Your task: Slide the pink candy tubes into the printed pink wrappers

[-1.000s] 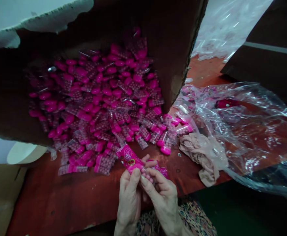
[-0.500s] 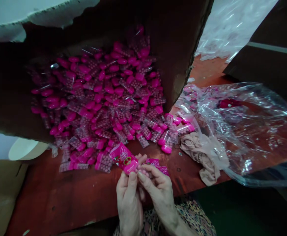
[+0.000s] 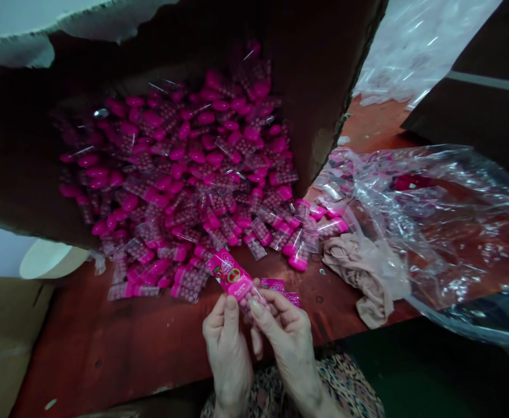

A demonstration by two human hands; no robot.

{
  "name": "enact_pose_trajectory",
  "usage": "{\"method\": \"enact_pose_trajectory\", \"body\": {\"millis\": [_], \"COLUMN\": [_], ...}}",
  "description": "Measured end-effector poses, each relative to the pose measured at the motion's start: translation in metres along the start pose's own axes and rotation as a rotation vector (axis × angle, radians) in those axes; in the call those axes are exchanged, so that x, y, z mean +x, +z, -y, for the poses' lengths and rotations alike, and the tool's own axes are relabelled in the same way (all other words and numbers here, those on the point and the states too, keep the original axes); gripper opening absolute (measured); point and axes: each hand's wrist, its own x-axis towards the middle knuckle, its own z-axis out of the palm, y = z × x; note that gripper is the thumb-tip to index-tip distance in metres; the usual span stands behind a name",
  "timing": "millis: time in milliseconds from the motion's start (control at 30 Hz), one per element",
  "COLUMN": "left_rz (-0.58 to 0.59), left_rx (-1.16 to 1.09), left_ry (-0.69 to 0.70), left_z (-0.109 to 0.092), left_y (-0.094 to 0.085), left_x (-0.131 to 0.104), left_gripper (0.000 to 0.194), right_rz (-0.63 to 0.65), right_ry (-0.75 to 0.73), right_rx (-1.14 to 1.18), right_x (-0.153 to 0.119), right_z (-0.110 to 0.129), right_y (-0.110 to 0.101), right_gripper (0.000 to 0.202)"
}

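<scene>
Between my two hands is a candy container [image 3: 239,287], clear with round pink candies and a bright pink printed label on its upper part. My left hand [image 3: 227,348] pinches its left side, thumb on top near the label's lower edge. My right hand [image 3: 287,339] grips the clear lower end, with the thumb over the candies. Just behind my right hand lie pink printed labels [image 3: 272,284], partly hidden by the fingers. Beyond my hands, a large heap of similar pink-capped candy containers [image 3: 193,168] spills from a cardboard box [image 3: 319,98] onto the red table.
A crumpled beige cloth [image 3: 359,276] lies right of my hands on the red table [image 3: 119,342]. Clear plastic bags [image 3: 446,232] spread farther right, with pink items beneath. A pale bowl [image 3: 52,258] stands at left beside another cardboard box [image 3: 6,337].
The candy container has straightened out between my hands, and more of its clear, candy-filled end now shows. My right fingers have shifted down along it. The view has moved slightly.
</scene>
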Motion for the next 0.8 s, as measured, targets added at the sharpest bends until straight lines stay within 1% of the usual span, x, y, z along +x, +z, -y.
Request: {"method": "enact_pose_trajectory", "body": {"millis": [100,200,267,333,400,467,500,567,700,800], "left_rz": [0.014,0.024,0.017,-0.004,-0.012,0.017,0.040,0.075,0.064,0.036], "left_rx": [-0.022,-0.087,-0.115,-0.125,-0.125,-0.126,-0.128,-0.136,-0.135,-0.136], "left_ry": [-0.010,0.003,0.005,-0.016,-0.052,-0.084,-0.097,-0.119,-0.131,-0.130], "left_z": [-0.002,-0.007,-0.009,-0.010,-0.010,-0.010,-0.009,-0.008,-0.002,0.002], "left_y": [0.001,0.002,0.003,0.002,0.003,0.004,0.004,0.005,0.004,0.003], "left_x": [0.001,0.004,0.006,0.007,0.008,0.009,0.009,0.009,0.008,0.007], "left_gripper": [0.024,0.028,0.030,0.029,0.027,0.027,0.027,0.027,0.022,0.020], "right_rz": [0.020,0.015,-0.006,0.001,0.071,0.157,0.183,0.175,0.062,0.000], "right_ry": [-0.043,-0.174,-0.320,-0.524,-0.734,-0.869,-0.898,-0.907,-0.900,-0.869], "right_rx": [-0.035,-0.176,-0.356,-0.565,-0.737,-0.822,-0.839,-0.851,-0.837,-0.816], "right_x": [0.000,0.002,0.004,0.007,0.010,0.013,0.013,0.013,0.008,0.007], "right_z": [-0.003,-0.008,-0.010,-0.009,-0.005,0.000,0.001,0.003,-0.002,-0.005], "right_y": [0.001,-0.002,-0.005,-0.009,-0.013,-0.016,-0.017,-0.018,-0.019,-0.019], "right_gripper": [0.030,0.026,0.031,0.044,0.049,0.049,0.049,0.050,0.050,0.045]}}
